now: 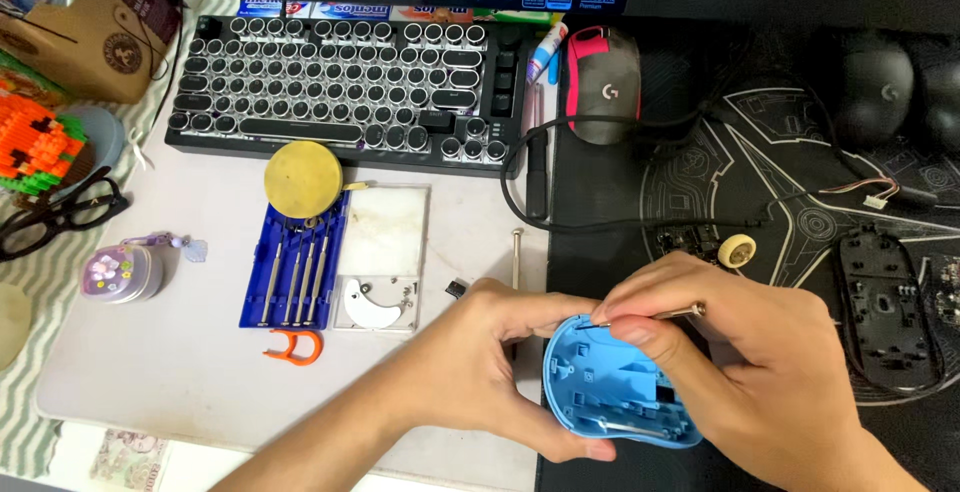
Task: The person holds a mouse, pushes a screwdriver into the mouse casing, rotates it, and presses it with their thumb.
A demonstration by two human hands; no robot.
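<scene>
My left hand (470, 372) grips a light blue plastic mouse shell (610, 387) from its left side, hollow inside facing up, near the desk's front edge. My right hand (740, 352) pinches a small metal screwdriver (668, 313) over the shell's top rim, with its tip hidden behind my fingers. A blue case of small screwdrivers (292, 272) lies open to the left. A black mouse base (888, 304) and a cream scroll wheel (738, 249) lie on the dark mat at right.
A black keyboard with round keys (340, 82) and a pink-and-grey mouse (600, 82) sit at the back. A yellow disc (303, 179), a clear tray with white parts (380, 262), an orange tool (294, 346), glasses (60, 214) and a loose long screw (516, 257) lie nearby.
</scene>
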